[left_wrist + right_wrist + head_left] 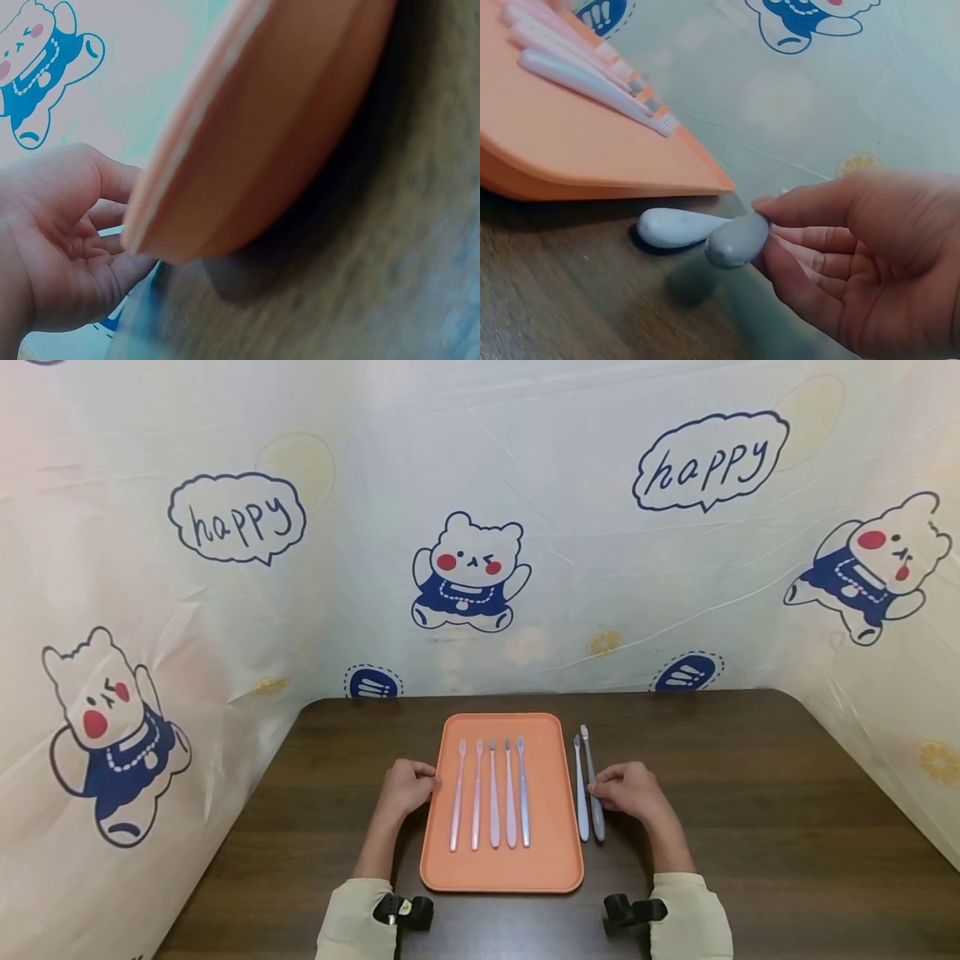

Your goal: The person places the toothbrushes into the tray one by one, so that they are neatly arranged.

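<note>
An orange tray (502, 872) lies on the table with several toothbrushes in a row on it, pink ones on the left and a blue one (524, 802) at the right end. At the tray's left rim, my left hand (408, 787) grips the edge between thumb and fingers. My right hand (628, 789) pinches a grey toothbrush (736, 240) by its handle, just right of the tray. In the right wrist view its handle end hangs over its shadow on the table. Beside it, a pale blue toothbrush (582, 806) lies along the tray's right side.
The dark wooden table (735, 793) has rounded far corners. A light curtain (577, 568) printed with bears and the word "happy" closes off the back and both sides. Black straps with small cameras (420, 912) sit on both cream sleeves (358, 922).
</note>
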Tool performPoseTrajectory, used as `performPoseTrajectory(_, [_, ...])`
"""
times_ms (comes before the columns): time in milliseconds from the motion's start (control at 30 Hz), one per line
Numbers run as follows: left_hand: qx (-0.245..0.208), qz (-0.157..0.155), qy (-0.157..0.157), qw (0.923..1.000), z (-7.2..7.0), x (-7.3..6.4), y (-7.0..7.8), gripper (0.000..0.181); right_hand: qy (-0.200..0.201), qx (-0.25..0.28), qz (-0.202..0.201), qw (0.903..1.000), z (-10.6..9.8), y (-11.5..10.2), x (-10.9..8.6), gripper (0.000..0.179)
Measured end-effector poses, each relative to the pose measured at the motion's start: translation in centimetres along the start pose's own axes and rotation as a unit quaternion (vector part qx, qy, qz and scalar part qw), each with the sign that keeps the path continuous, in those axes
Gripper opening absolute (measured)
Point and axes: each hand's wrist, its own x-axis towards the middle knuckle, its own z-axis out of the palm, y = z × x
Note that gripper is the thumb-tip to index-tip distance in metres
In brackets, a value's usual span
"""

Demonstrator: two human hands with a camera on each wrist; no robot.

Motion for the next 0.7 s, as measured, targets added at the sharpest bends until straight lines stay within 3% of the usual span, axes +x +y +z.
performPoseTrajectory(233, [0.004, 0.001, 0.003, 1.0, 0.0, 0.0, 0.0, 0.022, -0.023, 0.039, -0.009, 0.9989, 0.5, -0.4, 0.0, 0.026])
performPoseTrajectory(700, [0.002, 0.007, 0.001, 1.0, 0.0, 0.0, -0.1, 0.022, -0.037, 0.037, -0.025, 0.9983, 2.3, -1.6, -0.3, 0.025])
